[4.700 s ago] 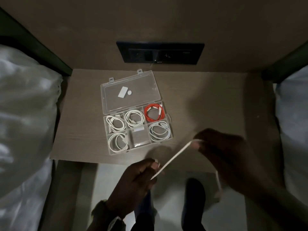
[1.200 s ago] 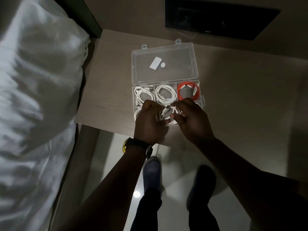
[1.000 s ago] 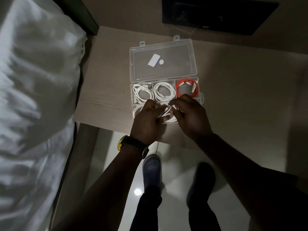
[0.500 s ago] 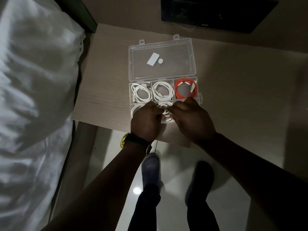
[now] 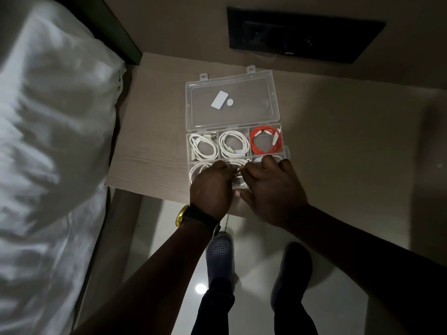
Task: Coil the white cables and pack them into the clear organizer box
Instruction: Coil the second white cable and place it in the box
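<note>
The left hand point(image 5: 212, 184) and right hand point(image 5: 271, 187) meet over the near middle compartment of the clear organizer box point(image 5: 191, 151), fingers curled down onto a white cable point(image 5: 238, 176) partly hidden beneath them; whether either hand actually pinches it cannot be told. A thin strand hangs below the table edge by the left wrist, which wears a watch point(image 5: 191, 216). Coiled white cables fill the neighbouring compartments, and an orange cable point(image 5: 266, 142) lies in the far right one. The lid point(image 5: 232, 102) lies open flat on the wooden table point(image 5: 150, 151).
</note>
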Available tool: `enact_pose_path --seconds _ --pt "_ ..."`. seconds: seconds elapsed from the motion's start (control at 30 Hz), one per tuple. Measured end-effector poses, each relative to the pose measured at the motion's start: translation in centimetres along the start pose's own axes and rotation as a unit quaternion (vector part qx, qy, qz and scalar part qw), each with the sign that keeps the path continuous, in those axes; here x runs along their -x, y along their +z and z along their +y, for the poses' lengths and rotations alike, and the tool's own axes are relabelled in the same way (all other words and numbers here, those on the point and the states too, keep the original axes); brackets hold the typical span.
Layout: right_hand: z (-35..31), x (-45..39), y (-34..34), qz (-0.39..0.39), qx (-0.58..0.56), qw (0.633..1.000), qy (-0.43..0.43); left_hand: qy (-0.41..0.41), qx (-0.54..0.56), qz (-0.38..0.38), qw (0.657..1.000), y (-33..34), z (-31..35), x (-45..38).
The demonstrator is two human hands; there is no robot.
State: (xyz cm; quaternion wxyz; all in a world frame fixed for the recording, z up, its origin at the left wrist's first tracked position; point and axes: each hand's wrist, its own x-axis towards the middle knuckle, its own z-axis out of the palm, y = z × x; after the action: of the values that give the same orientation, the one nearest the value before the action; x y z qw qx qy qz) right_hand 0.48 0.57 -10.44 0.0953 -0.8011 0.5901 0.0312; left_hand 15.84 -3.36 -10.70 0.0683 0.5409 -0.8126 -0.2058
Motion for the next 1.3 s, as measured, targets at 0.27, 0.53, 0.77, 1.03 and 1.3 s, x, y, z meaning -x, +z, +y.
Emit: enact_pose_path --seconds 0.27,0.53,0.77,1.03,1.3 --pt "1.1 0.5 -0.5 0.072 -0.061 0.996 0.003 0.005 0.067 0.077 0.995 0.6 -1.4 1.9" --pt "1.2 0.2 -0.1 0.066 -0.139 0.988 0.004 -0.028 0.058 0.097 0.993 0.5 -1.3 1.1" --pt "0.6 0.3 0.7 0.055 -0.117 0.992 -0.013 -0.154 0.101 0.083 0.979 1.2 -1.1 -0.7" --pt "1.1 0.3 1.2 0.110 -0.172 0.979 -0.020 -0.140 0.175 0.132 0.966 0.9 -1.4 -0.4" --pt "5.6 -2.8 0.3 0.208 -0.268 0.919 0.201 -0.207 0.195 0.219 0.933 -1.6 -5.3 -2.9"
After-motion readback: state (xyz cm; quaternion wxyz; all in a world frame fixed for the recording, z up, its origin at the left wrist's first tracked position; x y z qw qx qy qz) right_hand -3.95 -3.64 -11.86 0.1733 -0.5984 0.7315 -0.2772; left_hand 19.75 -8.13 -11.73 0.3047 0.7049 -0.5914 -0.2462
